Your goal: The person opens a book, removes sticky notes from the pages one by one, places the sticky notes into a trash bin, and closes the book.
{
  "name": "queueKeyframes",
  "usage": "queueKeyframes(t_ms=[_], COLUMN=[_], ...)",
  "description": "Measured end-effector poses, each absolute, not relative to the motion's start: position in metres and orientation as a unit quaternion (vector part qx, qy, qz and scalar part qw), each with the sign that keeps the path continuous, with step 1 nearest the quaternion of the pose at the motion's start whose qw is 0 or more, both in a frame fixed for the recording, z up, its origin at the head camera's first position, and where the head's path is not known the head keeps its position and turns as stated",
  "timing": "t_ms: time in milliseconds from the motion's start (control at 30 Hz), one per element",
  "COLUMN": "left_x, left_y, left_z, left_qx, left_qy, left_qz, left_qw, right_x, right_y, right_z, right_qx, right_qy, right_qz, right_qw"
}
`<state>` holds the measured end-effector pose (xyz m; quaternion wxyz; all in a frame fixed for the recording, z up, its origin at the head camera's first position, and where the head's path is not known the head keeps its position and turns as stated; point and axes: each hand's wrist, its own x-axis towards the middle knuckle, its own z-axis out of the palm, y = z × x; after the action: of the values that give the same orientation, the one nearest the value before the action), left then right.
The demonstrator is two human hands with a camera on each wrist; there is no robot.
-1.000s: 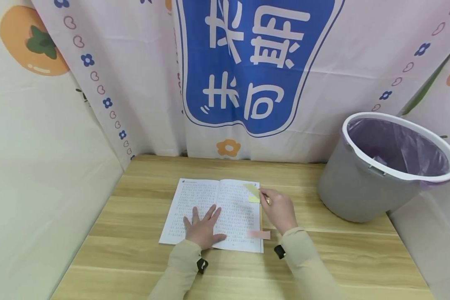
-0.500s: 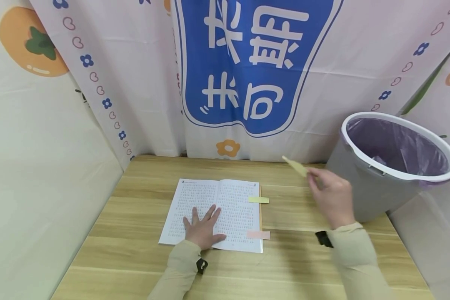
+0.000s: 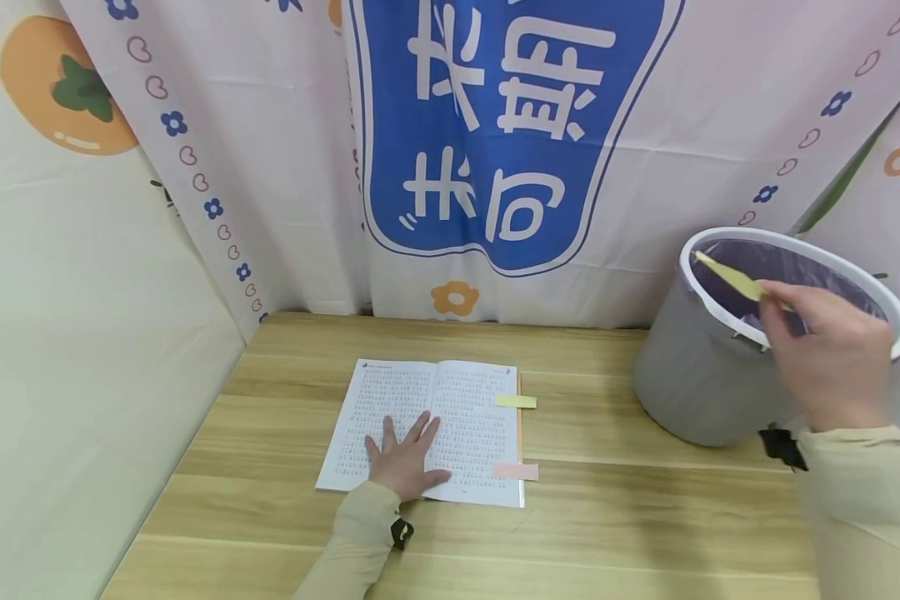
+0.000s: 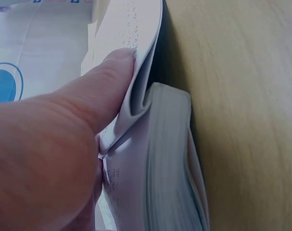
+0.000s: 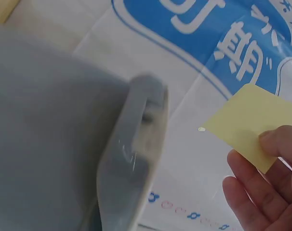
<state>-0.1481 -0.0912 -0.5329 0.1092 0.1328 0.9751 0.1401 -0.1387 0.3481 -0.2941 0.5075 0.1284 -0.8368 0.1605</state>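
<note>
An open book (image 3: 472,417) with printed pages lies on the wooden table. My left hand (image 3: 401,467) rests on its pages with fingers spread; the left wrist view shows the thumb (image 4: 100,86) pressing on a page near the book's thick edge (image 4: 167,154). On the right page, a yellow strip (image 3: 516,402) and a pink strip (image 3: 516,472) stick out past the margin. My right hand (image 3: 832,354) pinches a yellow sticky note (image 3: 731,277) over the mouth of the trash bin (image 3: 690,367). In the right wrist view the sticky note (image 5: 254,120) appears flat between thumb and fingers.
The grey bin has a white rim (image 5: 148,139) and a purple liner (image 3: 817,254), and stands at the table's right side. A printed curtain (image 3: 300,183) hangs along the back. Wooden tabletop (image 3: 585,517) surrounds the book.
My right hand has carried the yellow sticky note up off the right page and rightward to the bin. My left hand has stayed on the book.
</note>
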Motion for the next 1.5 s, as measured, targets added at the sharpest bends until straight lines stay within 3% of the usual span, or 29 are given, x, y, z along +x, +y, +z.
queueKeyframes(t_ms=[533,1067,1367,1500], left_x=[-0.148,-0.148,-0.147,-0.147], left_y=[-0.093,-0.092,-0.092,-0.092], left_z=[-0.536,-0.534,-0.532,-0.533], left_qx=[0.139,0.14,0.137,0.135], left_qy=[0.975,0.974,0.975,0.975], left_qz=[0.141,0.143,0.145,0.142], left_qw=[0.104,0.102,0.102,0.103], right_x=[-0.146,-0.172,-0.181,-0.183], right_y=[0.405,0.443,0.451,0.452], right_z=[-0.292,-0.292,-0.295,-0.298], right_qx=[0.063,0.021,0.021,0.049], right_qy=[-0.887,-0.977,-0.985,-0.983], right_qz=[0.081,0.003,0.02,0.024], right_qw=[0.449,0.214,0.169,0.174])
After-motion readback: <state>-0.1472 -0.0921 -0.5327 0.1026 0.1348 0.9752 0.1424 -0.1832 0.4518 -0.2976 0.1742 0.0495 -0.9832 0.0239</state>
